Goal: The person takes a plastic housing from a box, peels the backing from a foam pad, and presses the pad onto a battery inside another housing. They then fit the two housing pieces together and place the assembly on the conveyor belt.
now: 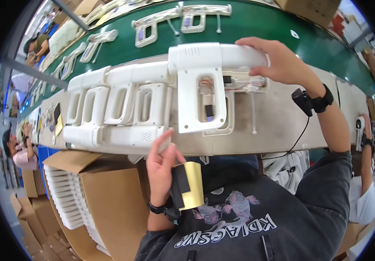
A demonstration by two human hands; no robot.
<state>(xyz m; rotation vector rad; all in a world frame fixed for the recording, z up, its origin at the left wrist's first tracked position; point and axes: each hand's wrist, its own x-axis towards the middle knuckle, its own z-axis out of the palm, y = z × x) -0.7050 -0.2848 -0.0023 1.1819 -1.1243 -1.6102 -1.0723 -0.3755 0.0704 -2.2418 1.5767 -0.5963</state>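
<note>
My right hand (279,58) grips the barrel end of a white plastic housing shell (198,63), shaped like a handheld appliance with a looped handle. Directly beneath that shell is an open half-housing (229,111) on the table; red wires and small black parts show through the handle opening and beside it. Whether the two touch, I cannot tell. Close to my body, my left hand (161,167) holds a yellow backing sheet (194,185) with black adhesive pieces on it. Its index finger points up toward the shell's lower corner; the other fingers are partly hidden.
Several white housings (144,104) lie in a row on the grey table (279,126). Beyond runs a green conveyor belt (257,26) carrying open housings (194,19). A cardboard box (113,195) with white trays stands at lower left. Other people work at both sides.
</note>
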